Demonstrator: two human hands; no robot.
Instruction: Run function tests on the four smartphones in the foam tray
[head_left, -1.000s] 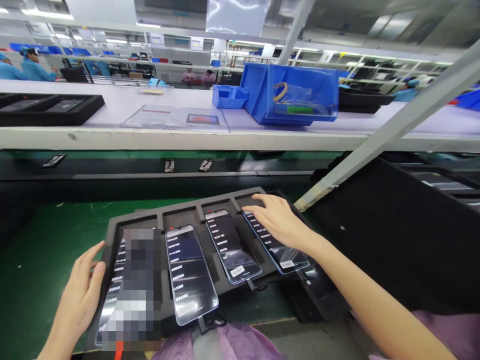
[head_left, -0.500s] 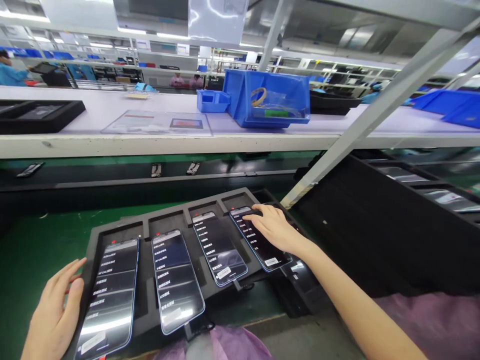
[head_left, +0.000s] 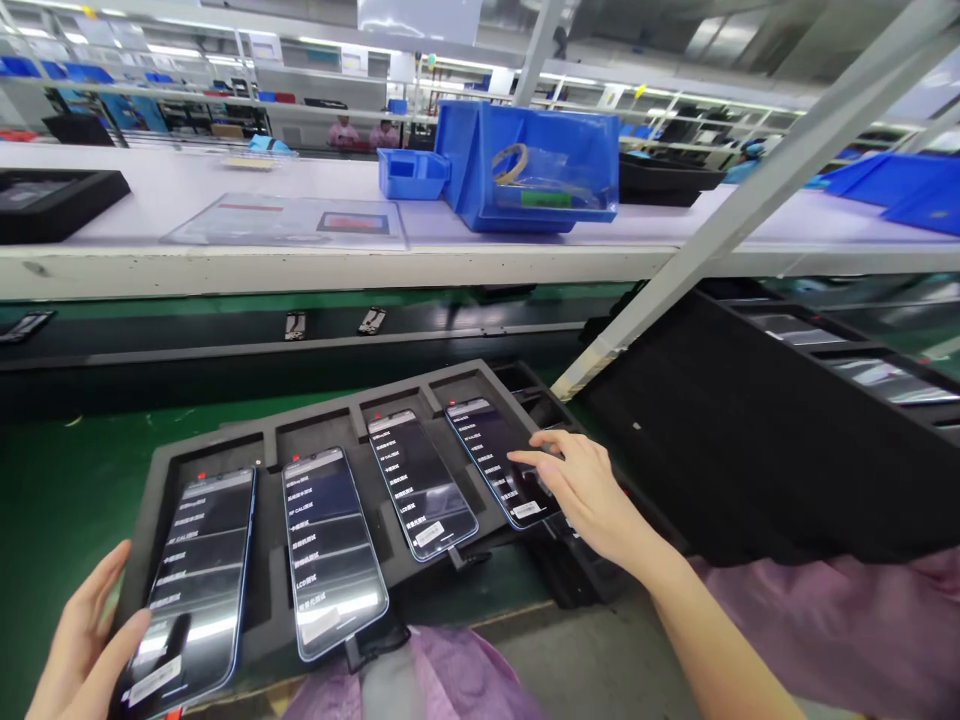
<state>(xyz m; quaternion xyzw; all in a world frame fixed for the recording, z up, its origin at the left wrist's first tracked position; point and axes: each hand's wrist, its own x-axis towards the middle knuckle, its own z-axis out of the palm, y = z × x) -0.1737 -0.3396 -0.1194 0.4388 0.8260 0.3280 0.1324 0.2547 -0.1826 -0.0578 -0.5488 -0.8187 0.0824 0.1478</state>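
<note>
Several phones with lit black menu screens lie in a dark grey foam tray (head_left: pixel 307 405). My left hand (head_left: pixel 86 640) is at the tray's left rim, fingers outside it and thumb apart, over the edge of the leftmost phone (head_left: pixel 202 570). The thumb's dark reflection shows on that glass. My right hand (head_left: pixel 581 490) holds nothing; its index finger stretches over the rightmost phone (head_left: pixel 487 445), and I cannot tell whether it touches the screen. Between them lie a second phone (head_left: pixel 330 540) and a third phone (head_left: pixel 420 480), with cable plugs at their lower ends.
Behind the tray runs a dark conveyor (head_left: pixel 442 345) carrying small parts. Above it, a white shelf (head_left: pixel 300 270) bears a large blue bin (head_left: pixel 480 190), a small blue bin (head_left: pixel 412 175) and a clear sheet (head_left: pixel 277 220). A slanted metal post (head_left: pixel 675 260) and black trays (head_left: pixel 720 430) stand right.
My right index finger has moved lower on the rightmost phone's screen. My left thumb has come over the leftmost phone's edge. The view has shifted slightly.
</note>
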